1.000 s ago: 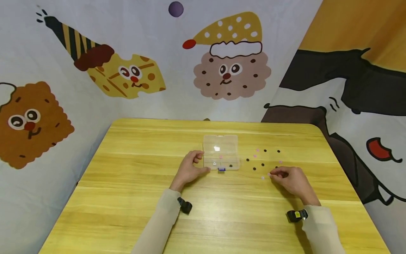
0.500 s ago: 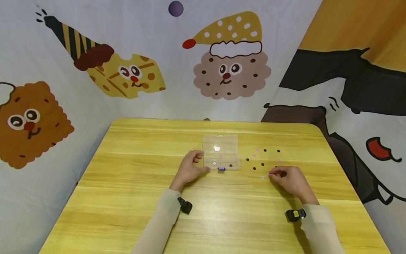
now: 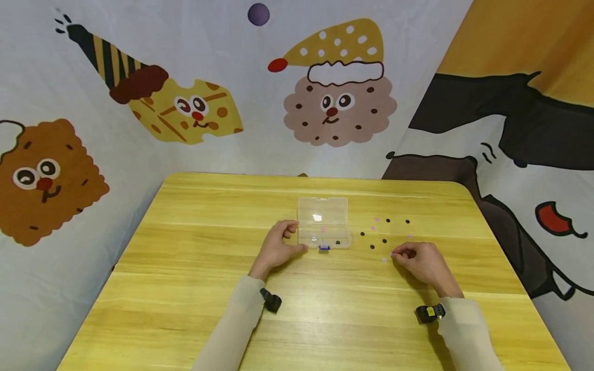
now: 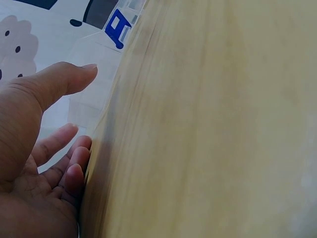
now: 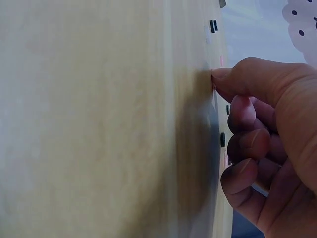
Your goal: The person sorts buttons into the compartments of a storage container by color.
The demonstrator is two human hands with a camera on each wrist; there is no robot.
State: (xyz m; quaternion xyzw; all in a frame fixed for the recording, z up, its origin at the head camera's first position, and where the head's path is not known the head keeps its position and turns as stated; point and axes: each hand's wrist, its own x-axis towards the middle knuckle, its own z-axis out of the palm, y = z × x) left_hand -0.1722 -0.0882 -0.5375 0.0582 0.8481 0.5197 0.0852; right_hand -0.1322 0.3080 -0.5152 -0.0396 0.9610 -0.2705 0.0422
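Note:
In the head view, my left hand (image 3: 277, 246) holds the left side of a clear plastic box (image 3: 323, 210), thumb at its front corner and index finger farther back. The box's lid stands open at the back, and a blue latch (image 3: 324, 248) shows in front. Inside lie a pink disc (image 3: 323, 230) and a black disc (image 3: 337, 242). My right hand (image 3: 424, 262) pinches a small pale pink button-like disc (image 3: 392, 254) between thumb and index finger, close over the table. The disc is mostly hidden; the other fingers curl in below, as the right wrist view shows.
Several black discs (image 3: 384, 241) and pink discs (image 3: 373, 228) lie scattered right of the box. A pale disc (image 3: 384, 260) lies just left of my right fingertips. The wooden table (image 3: 209, 206) meets a cartoon-printed cloth (image 3: 260, 103) behind.
My right hand has shifted very slightly left, its fingertips coming over the pale pink disc, which now hardly shows. The left hand and the box stay in place.

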